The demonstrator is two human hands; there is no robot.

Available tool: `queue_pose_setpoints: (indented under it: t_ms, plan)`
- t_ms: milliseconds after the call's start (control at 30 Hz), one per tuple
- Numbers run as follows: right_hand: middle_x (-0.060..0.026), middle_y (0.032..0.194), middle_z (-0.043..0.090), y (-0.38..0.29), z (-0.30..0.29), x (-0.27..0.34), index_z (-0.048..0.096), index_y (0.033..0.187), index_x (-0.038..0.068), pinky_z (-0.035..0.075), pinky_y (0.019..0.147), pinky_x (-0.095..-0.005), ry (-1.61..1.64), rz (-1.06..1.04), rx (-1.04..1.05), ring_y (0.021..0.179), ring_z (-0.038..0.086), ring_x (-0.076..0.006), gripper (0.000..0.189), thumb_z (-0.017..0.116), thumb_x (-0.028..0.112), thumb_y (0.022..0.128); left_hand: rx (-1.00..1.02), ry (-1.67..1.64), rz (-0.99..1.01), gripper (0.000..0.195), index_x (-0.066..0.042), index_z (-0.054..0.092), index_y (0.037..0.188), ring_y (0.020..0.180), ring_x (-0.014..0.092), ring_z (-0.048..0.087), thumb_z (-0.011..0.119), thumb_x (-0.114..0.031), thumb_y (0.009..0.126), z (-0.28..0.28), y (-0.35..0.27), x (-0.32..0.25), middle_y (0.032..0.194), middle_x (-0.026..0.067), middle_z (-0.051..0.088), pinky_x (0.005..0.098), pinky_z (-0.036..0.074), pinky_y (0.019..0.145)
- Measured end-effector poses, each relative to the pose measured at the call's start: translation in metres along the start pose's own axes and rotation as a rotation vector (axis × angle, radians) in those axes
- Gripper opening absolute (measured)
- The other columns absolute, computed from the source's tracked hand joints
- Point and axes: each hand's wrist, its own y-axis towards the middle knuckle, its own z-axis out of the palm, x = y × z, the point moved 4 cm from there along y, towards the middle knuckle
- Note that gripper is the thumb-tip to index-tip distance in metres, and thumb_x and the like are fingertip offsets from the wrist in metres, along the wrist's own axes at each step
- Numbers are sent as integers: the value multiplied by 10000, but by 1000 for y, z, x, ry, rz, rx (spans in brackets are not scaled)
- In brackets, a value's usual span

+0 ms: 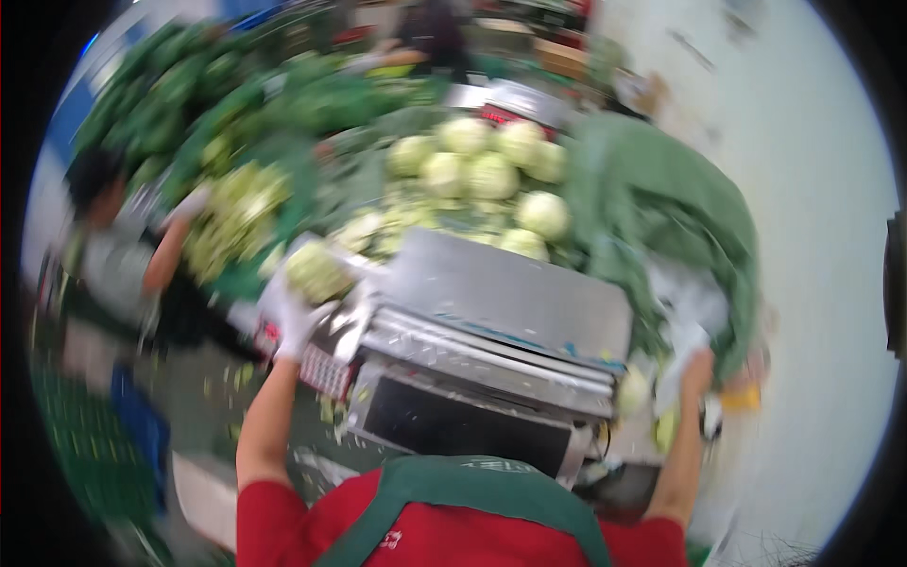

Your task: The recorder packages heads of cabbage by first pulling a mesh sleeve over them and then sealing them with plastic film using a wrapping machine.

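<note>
My left hand (pixel 299 327), in a white glove, grips a pale green cabbage head (pixel 319 272) from its near left side. The cabbage is over the shiny metal top of a weighing scale with a keypad (pixel 326 372) and lit red digits. Far to the right, my right hand (pixel 696 370) is among whitish plastic film or bags (pixel 684 301). Blur hides its fingers, so its grip is unclear. Between my arms stands a metal wrapping machine with a flat steel plate (pixel 510 294), rollers (pixel 489 361) and a dark front panel (pixel 464 418).
Trimmed cabbages (pixel 492 176) are piled beyond the plate. Green cloth (pixel 659 184) lies to the right, by a pale wall (pixel 801 283). At left, a co-worker (pixel 117 248) touches loose leaves (pixel 241 205). Green net sacks (pixel 177 92) are stacked behind. Another person (pixel 432 39) stands at the far side.
</note>
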Motion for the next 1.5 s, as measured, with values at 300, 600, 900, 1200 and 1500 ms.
queue_pose_setpoints:
  t_ms: [300, 600, 900, 1200, 1500]
  plan:
    - [11, 821, 514, -11, -149, 266, 571, 958, 33, 387, 658, -258, 987, 160, 583, 736, 440, -79, 188, 570, 221, 948, -336, -413, -254, 328, -33, 575, 1219, 837, 201, 673, 612, -174, 925, -28, -61, -149, 920, 101, 687, 318, 519, 775]
    - [40, 714, 552, -138, -137, 462, 616, 908, 8, 388, 578, -216, 1119, 62, 1487, 649, 465, -26, 226, 548, 215, 965, 390, -1096, -525, 312, 5, 611, 1152, 1020, 83, 567, 658, -182, 907, 29, -148, -282, 1138, 45, 629, 245, 457, 897]
    - [-90, 1142, 581, -183, -100, 535, 542, 1285, -17, 441, 897, -261, 1380, -209, 1147, 998, 552, -131, 383, 524, 239, 1001, 98, -1159, -511, 160, -23, 648, 997, 921, 92, 584, 681, -139, 892, 0, -137, -221, 1007, 25, 593, 242, 469, 847]
    - [-35, 893, 630, -203, -74, 628, 551, 979, 54, 508, 719, -269, 1821, 621, 1247, 797, 607, -113, 195, 514, 244, 996, -26, -1473, -664, 150, -59, 502, 997, 751, 70, 512, 533, -206, 998, -53, -72, -131, 856, 2, 531, 244, 475, 724]
    - [-180, 900, 658, -143, -5, 725, 575, 1001, 6, 494, 721, -429, 537, -685, 1188, 800, 642, -356, 329, 627, 303, 867, 249, -797, -627, 262, -34, 650, 1041, 789, 157, 638, 681, -223, 861, -90, -23, 26, 855, 52, 694, 328, 514, 721]
